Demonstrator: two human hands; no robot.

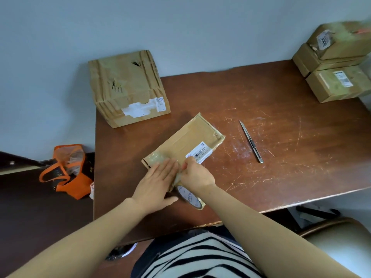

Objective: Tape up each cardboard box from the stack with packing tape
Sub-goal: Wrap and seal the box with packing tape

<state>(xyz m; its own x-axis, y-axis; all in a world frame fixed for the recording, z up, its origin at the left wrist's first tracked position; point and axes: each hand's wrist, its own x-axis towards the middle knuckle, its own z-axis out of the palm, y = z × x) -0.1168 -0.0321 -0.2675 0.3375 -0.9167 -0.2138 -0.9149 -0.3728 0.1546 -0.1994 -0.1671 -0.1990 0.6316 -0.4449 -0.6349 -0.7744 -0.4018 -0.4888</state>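
A flat cardboard box (190,141) with a barcode label lies in the middle of the brown table (281,137). My left hand (158,181) presses flat on its near end, fingers straight, over clear tape. My right hand (195,174) pinches the strip of clear tape beside it. The roll of packing tape (191,198) lies under my right wrist at the box's near corner. A stack of cardboard boxes (337,63) stands at the far right corner of the table.
A large crumpled box (128,87) sits at the table's far left corner. A utility knife (252,142) lies right of the flat box. An orange bag (68,171) rests on the floor to the left. A chair (337,243) stands at the lower right.
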